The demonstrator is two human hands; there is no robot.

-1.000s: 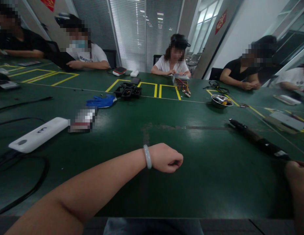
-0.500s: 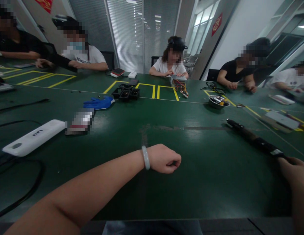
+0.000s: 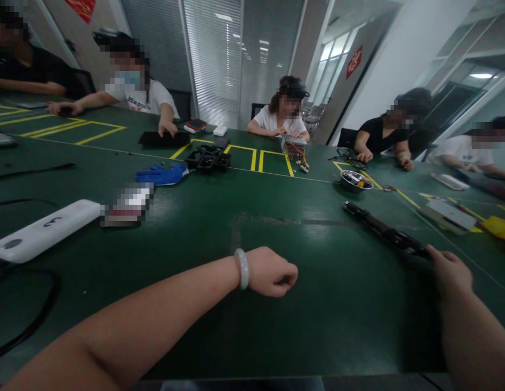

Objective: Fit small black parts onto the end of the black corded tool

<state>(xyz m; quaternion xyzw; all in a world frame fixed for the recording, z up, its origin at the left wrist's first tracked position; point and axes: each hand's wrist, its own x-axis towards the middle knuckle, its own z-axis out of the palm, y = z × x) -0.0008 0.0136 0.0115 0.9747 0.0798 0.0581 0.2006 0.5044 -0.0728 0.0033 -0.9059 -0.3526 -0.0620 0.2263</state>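
Note:
My left hand point(image 3: 272, 271), with a pale bangle on its wrist, is loosely closed over the green table point(image 3: 317, 326). I see nothing in its curled fingers. At the right, my right hand point(image 3: 452, 271) grips the near end of a long black stick-shaped device point(image 3: 383, 231). Its narrow far end points up and left, toward a metal bowl point(image 3: 356, 181) with small parts inside. The exact kind of this device is unclear. My right fingertips are partly hidden.
Left of my arm lie a white power bank-like case point(image 3: 49, 231), a blurred-out flat object point(image 3: 130, 205) and black cables point(image 3: 40, 320). Beyond are a blue glove point(image 3: 161, 174), black plastic parts point(image 3: 207, 157) and a metal box with wires point(image 3: 293, 144). Several people sit around the table.
My right hand and the black device have moved left, further into view. My left hand stays closed in nearly the same place. A person across has set a black flat object onto the table.

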